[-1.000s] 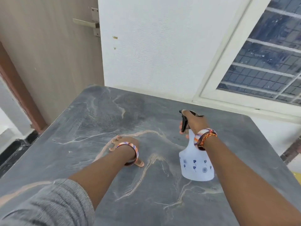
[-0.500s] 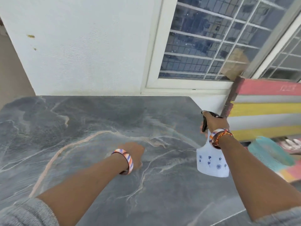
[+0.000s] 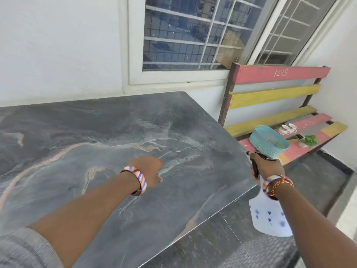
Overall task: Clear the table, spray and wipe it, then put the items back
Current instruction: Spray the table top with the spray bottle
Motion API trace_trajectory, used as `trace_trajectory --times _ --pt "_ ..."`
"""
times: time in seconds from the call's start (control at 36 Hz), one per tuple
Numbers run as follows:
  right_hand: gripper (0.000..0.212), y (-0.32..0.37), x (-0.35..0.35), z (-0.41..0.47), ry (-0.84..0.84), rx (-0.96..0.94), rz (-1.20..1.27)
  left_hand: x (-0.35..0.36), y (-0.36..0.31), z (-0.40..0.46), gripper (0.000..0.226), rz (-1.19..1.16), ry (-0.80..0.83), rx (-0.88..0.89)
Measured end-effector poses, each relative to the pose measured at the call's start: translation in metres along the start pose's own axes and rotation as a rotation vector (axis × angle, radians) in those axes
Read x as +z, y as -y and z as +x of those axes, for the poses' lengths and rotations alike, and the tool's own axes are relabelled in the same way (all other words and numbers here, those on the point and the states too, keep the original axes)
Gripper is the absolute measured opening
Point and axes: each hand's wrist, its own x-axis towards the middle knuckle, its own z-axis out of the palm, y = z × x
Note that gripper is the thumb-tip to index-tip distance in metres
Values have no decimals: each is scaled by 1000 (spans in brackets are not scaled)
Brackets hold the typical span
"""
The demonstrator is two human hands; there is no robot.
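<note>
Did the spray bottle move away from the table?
Yes. The spray bottle, held by the right hand, went from above the table to past its right edge.

Bench [image 3: 274, 95] right of table [image 3: 116, 132] — basket [image 3: 267, 142] atop.

window [image 3: 185, 35] | white wall [image 3: 58, 45] | dark floor [image 3: 318, 180]

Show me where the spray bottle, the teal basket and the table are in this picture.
spray bottle [image 3: 269, 219], head view, on its white flower-printed body below the right wrist.
teal basket [image 3: 258, 141], head view, on its near woven wall, on the bench.
table [image 3: 116, 122], head view, on a bare grey part of the top.
</note>
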Motion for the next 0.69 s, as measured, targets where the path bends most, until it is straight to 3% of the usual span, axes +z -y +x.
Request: trace_trajectory --times 0.14,0.42,0.69 --pt "40 -32 -22 -5 155 61 57 2 -20 -3 46 -16 -17 -5" --pt "35 -56 -2 -61 343 35 24 37 -40 -30 52 -61 -24 -69" --pt "34 -56 30 -132 695 -76 -94 71 -26 -105 38 -135 -134 -302"
